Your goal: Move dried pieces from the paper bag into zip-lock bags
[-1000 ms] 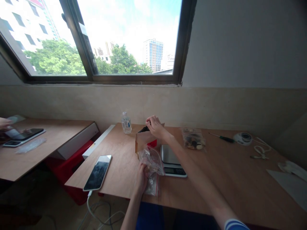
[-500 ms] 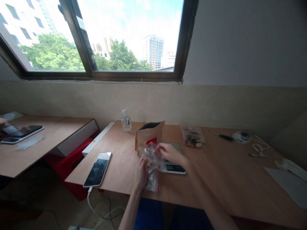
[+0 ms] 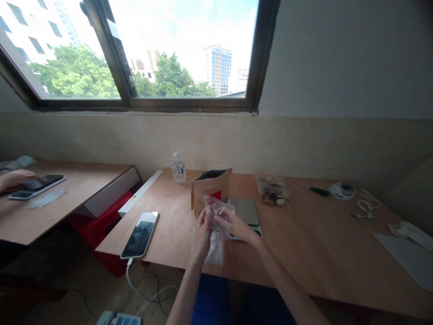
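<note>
A crumpled clear plastic bag (image 3: 219, 217) is held up between my two hands in front of a brown paper pouch (image 3: 211, 186). My left hand (image 3: 203, 229) pinches the bag's left side, fingers closed. On the other side, my right hand (image 3: 238, 227) grips the bag with its fingers partly behind or inside the film, so the fingertips are blurred by it. The pouch stands upright with its dark mouth open and a red patch on its front. Under my hands lies a flat clear zip bag (image 3: 216, 253). A digital scale (image 3: 244, 211) sits just beyond my right hand.
A phone (image 3: 140, 234) on a cable and a water bottle (image 3: 178, 168) are to the left. Rightward lie a zip bag of small pieces (image 3: 272, 192), a screwdriver (image 3: 318, 191), a white camera (image 3: 342, 190) and papers (image 3: 402, 257). Another person's hand (image 3: 18, 178) works at the left table.
My right hand has shifted from pinching the bag's top to lower at its right side, uncovering the scale's plate. The bag is lifted slightly. The other person's hand has come further into view.
</note>
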`<action>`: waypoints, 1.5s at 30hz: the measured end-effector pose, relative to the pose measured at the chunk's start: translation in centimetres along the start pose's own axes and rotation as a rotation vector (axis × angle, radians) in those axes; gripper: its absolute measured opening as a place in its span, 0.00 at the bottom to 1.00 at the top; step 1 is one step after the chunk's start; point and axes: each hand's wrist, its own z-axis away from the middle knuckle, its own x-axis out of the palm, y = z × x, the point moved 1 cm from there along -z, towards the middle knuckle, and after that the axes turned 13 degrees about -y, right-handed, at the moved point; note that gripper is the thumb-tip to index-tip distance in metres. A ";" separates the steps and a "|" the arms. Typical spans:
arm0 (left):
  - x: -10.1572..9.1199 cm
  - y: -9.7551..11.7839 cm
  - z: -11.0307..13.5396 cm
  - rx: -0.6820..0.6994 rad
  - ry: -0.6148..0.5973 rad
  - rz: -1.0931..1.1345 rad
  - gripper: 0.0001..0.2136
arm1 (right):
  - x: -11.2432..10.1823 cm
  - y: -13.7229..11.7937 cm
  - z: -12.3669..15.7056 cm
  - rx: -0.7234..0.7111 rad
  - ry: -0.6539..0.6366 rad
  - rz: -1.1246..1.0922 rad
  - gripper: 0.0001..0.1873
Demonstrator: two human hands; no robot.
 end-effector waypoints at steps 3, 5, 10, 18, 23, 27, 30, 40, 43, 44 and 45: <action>0.6 0.3 0.2 0.033 -0.023 -0.033 0.17 | 0.7 0.6 0.0 0.067 0.036 -0.115 0.19; 0.7 0.2 0.3 0.062 -0.018 -0.055 0.16 | 1.2 1.0 -0.1 0.104 0.005 -0.196 0.20; 0.7 -0.2 0.4 0.095 0.004 -0.087 0.15 | 1.9 1.4 -0.4 0.143 0.004 -0.473 0.24; 1.5 0.3 0.4 0.163 0.075 0.103 0.16 | 2.0 -0.3 -0.1 0.085 0.023 -0.639 0.24; 1.6 0.7 0.3 0.131 0.089 0.186 0.15 | 1.9 -0.2 0.7 0.157 0.118 -0.827 0.21; 1.2 1.0 0.2 0.139 0.108 0.216 0.14 | 1.5 0.2 1.2 0.189 0.140 -1.015 0.23; 0.8 1.1 0.2 0.172 0.130 0.214 0.13 | 1.2 0.2 1.4 0.154 0.133 -1.001 0.23; 0.9 1.2 0.3 0.245 0.234 0.288 0.13 | 1.4 -0.6 1.2 0.230 0.079 -0.742 0.21; 0.6 1.1 0.2 0.227 0.218 0.323 0.12 | 1.4 -0.5 1.0 0.205 0.107 -0.721 0.22; 0.5 1.0 0.2 0.224 0.217 0.330 0.12 | 1.4 -0.4 1.0 0.187 0.120 -0.708 0.22; 0.4 1.0 0.1 0.219 0.218 0.334 0.11 | 1.4 -0.3 1.0 0.170 0.140 -0.696 0.22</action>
